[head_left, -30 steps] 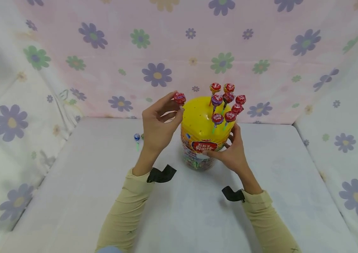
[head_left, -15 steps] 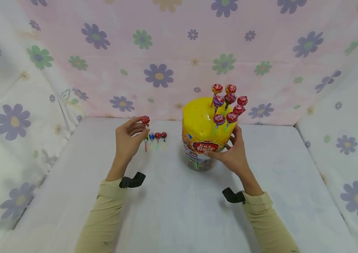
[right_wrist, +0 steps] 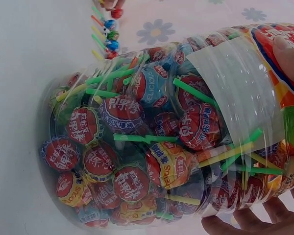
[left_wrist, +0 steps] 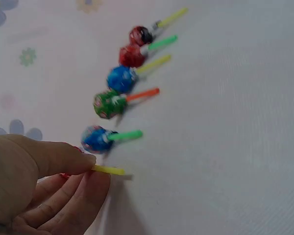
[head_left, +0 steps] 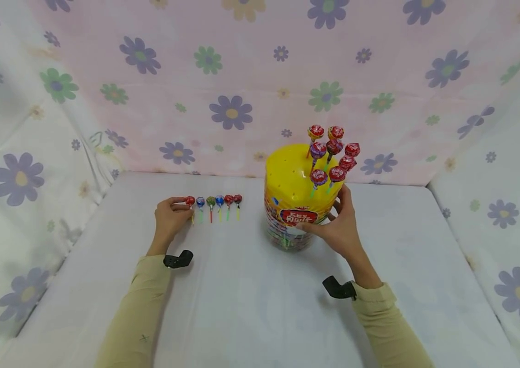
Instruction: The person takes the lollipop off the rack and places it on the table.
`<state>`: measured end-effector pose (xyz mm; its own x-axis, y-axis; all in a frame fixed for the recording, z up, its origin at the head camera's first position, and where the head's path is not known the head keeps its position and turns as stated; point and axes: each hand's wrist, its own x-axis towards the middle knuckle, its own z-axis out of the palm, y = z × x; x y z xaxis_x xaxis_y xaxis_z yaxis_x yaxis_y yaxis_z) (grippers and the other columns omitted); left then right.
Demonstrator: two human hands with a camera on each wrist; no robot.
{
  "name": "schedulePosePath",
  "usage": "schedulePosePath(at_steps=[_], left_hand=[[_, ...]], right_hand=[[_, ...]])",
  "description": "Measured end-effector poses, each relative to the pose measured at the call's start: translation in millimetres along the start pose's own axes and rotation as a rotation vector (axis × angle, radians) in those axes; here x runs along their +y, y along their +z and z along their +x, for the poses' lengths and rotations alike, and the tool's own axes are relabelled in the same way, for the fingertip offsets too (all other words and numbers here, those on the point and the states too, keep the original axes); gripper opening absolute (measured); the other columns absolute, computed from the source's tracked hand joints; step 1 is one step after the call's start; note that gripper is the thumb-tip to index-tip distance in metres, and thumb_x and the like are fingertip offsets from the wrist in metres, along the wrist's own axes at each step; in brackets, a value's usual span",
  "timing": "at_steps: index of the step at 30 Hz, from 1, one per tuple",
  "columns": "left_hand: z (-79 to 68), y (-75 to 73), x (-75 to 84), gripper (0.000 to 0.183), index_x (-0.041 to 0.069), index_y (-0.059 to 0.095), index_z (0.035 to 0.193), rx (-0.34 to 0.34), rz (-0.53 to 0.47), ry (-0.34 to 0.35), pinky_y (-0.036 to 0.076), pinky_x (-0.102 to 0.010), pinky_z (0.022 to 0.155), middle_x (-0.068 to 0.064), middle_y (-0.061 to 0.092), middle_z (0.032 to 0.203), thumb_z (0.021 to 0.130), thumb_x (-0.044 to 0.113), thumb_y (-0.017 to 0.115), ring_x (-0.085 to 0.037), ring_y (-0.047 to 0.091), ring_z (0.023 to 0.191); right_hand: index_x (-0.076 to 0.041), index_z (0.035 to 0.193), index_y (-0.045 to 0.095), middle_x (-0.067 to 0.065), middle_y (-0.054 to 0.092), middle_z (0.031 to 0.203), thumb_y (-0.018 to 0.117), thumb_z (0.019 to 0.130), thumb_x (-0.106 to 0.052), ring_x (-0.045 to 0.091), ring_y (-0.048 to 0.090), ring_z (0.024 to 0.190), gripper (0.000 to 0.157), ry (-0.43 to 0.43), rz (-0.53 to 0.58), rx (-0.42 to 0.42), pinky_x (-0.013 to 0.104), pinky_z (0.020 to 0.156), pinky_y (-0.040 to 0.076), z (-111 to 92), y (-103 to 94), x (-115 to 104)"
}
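At the left end of a row of lollipops, my left hand pinches a red-wrapped lollipop between thumb and fingers, low over the table. Its yellow stick pokes out past the fingertips in the left wrist view; most of its head is hidden behind the thumb. My right hand grips the side of a clear jar packed with wrapped lollipops, thumb on the front label. Several red-topped lollipops stand upright in the right part of the jar's yellow lid.
The row's other lollipops, blue, green and red, lie side by side with sticks toward me. A white cloth covers the table. A flowered curtain hangs along the back and both sides. Small holes dot the lid's left part.
My left hand has carried the red lollipop from beside the lid leftward and down to the row's left end. The right hand keeps its grip on the jar.
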<state>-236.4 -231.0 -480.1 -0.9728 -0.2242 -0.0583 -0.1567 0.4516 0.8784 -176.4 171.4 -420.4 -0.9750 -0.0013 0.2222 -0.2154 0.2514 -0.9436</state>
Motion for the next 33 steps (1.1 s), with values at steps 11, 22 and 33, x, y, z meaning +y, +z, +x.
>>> schedulePosePath(at_steps=[11,22,33], left_hand=[[11.3,3.1,-9.7,0.046,-0.009,0.063,0.127,0.004,0.101,0.04,0.052,-0.01,0.059,-0.029,0.072,0.108,0.086,0.005,0.076,-0.012,0.069,0.075],[-7.4,-0.6,32.0,0.044,-0.009,0.062,0.129,0.011,0.068,0.214,0.056,-0.013,0.069,-0.031,0.069,0.115,0.089,0.005,0.076,-0.044,0.07,0.101],[-81.1,56.7,149.8,0.035,-0.007,0.063,0.124,-0.05,-0.496,0.568,0.061,-0.021,0.08,-0.025,0.064,0.12,0.09,-0.006,0.072,-0.015,0.069,0.096]], right_hand=[[-0.019,0.156,0.026,0.005,0.043,0.15,0.089,0.078,-0.009,0.03,0.046,0.138,0.1,-0.023,0.003,-0.009,0.063,0.112,0.041,0.1,-1.1,4.4],[-0.02,0.156,0.025,0.006,0.043,0.15,0.088,0.079,-0.01,0.03,0.045,0.138,0.1,-0.02,-0.002,-0.008,0.063,0.112,0.041,0.0,-1.0,3.6],[-0.019,0.158,0.023,0.009,0.04,0.154,0.088,0.078,-0.007,0.033,0.044,0.139,0.104,-0.006,-0.023,0.001,0.064,0.113,0.039,0.7,-1.5,1.3]])
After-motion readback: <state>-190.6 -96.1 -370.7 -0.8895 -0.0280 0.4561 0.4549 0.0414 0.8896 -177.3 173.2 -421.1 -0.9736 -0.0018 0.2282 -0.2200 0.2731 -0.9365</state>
